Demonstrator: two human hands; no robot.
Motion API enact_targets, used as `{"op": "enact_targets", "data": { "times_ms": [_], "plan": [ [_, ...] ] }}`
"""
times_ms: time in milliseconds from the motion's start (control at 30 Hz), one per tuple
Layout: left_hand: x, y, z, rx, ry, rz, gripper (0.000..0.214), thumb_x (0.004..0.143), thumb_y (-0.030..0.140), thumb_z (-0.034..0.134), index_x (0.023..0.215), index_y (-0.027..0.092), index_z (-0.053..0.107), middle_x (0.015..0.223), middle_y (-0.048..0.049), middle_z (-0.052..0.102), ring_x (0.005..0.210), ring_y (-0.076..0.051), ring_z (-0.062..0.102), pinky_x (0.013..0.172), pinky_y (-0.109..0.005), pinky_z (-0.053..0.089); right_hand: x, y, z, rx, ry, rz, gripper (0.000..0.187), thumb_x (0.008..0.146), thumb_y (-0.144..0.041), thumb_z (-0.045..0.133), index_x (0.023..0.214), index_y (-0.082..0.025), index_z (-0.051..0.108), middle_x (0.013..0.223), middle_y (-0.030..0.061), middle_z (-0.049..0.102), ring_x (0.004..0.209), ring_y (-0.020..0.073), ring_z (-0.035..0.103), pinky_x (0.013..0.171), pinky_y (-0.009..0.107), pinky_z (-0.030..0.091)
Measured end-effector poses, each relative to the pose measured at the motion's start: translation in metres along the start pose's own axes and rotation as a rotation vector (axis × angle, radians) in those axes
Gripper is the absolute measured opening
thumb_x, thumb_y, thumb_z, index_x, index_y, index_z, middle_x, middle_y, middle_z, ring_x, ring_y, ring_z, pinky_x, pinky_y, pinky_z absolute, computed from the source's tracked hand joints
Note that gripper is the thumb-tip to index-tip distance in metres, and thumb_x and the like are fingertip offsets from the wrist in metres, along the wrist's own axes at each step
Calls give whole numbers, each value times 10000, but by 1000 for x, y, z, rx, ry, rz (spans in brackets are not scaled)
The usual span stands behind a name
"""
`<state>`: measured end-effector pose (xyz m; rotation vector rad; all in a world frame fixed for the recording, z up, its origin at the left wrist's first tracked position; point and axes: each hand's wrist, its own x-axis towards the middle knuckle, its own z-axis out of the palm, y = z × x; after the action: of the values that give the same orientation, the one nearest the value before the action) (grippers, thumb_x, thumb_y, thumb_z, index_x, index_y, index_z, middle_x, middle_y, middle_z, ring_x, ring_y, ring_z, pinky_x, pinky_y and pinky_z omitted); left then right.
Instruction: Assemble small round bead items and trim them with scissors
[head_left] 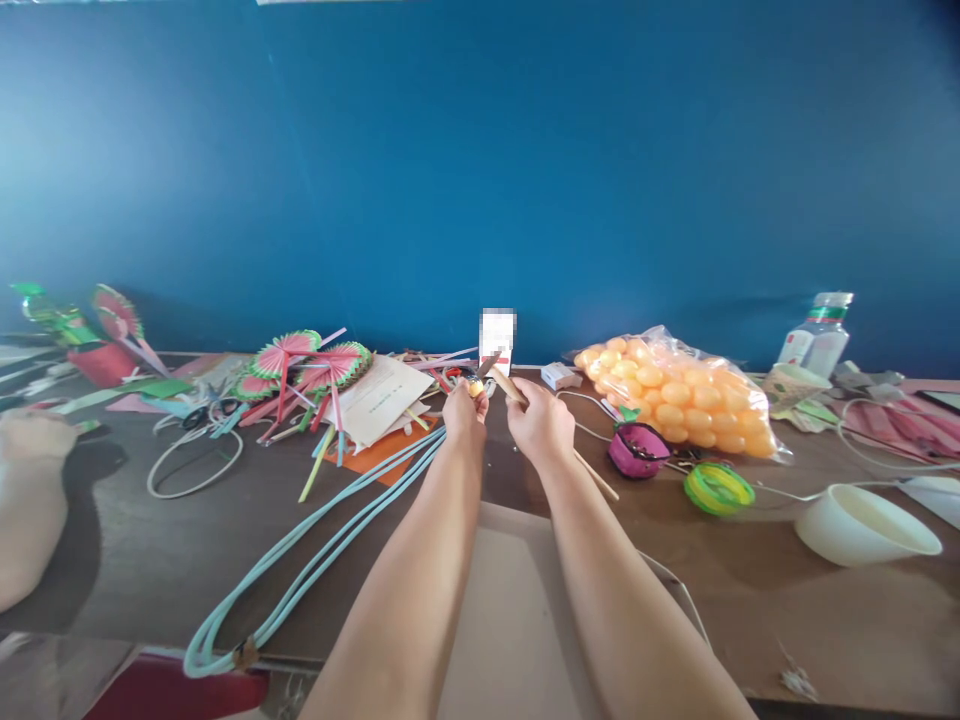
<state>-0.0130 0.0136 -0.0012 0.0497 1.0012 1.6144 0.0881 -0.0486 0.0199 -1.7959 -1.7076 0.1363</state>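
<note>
My left hand (466, 405) is closed round a small yellow-and-black tool (475, 384). A dark, narrow, blade-like piece (490, 363) sticks out beyond it towards the upper right; its exact kind is unclear. My right hand (541, 415) is closed round a pale wooden stick (598, 476). One end of the stick shows past the fingers, close to the tool, and the other slants out below the hand. Whether tool and stick touch I cannot tell. Just behind both hands, a white upright screen or card (497, 340), partly blurred out, stands near the wall.
Pink-and-green paper fans (289, 355), a white envelope (380, 398) and looped pale-blue tubing (300, 545) lie left. To the right are a bag of orange balls (675, 395), a magenta pouch (637, 450), yellow-green coil (718, 488) and white bowl (866, 525). Another person's hand (37, 440) is far left.
</note>
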Motion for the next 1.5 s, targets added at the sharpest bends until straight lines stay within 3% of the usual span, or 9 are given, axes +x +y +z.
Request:
{"op": "enact_targets", "data": {
  "times_ms": [267, 700, 967, 1300, 1500],
  "plan": [
    [0, 0, -1, -16, -8, 11, 103, 950, 245, 570, 890, 165, 593, 718, -14, 582, 545, -71, 574, 541, -157, 478, 0, 0, -1, 16, 1, -2, 375, 887, -270, 518, 1216, -346, 679, 1154, 28, 722, 1005, 227, 664, 797, 284, 472],
    [-2, 1, 1, -5, 2, -13, 149, 934, 267, 605, 828, 167, 578, 711, -12, 565, 535, -64, 562, 513, -141, 460, 0, -1, -3, 4, -39, 32, 356, 874, -262, 532, 1178, -346, 697, 1097, 31, 732, 980, 232, 667, 800, 300, 474],
    [-8, 5, 1, -37, -11, 1, 78, 914, 238, 608, 939, 166, 624, 722, -10, 570, 562, -72, 571, 525, -145, 482, -1, -1, -3, 55, 33, 31, 382, 888, -270, 522, 1230, -329, 680, 1160, 38, 719, 997, 224, 660, 806, 283, 476],
    [-12, 9, 3, -69, 2, -13, 103, 906, 254, 608, 850, 169, 593, 728, -10, 566, 545, -60, 545, 517, -138, 470, -2, 0, 0, 92, 109, -33, 383, 901, -289, 501, 1244, -317, 669, 1175, 33, 721, 990, 220, 664, 804, 279, 476],
    [-12, 9, 2, -102, -7, -7, 64, 924, 224, 579, 890, 170, 582, 686, 1, 541, 521, -61, 535, 494, -135, 458, -2, 0, 3, 56, 20, -24, 364, 876, -270, 526, 1193, -338, 692, 1133, 21, 729, 988, 224, 666, 820, 289, 477]
  ]
}}
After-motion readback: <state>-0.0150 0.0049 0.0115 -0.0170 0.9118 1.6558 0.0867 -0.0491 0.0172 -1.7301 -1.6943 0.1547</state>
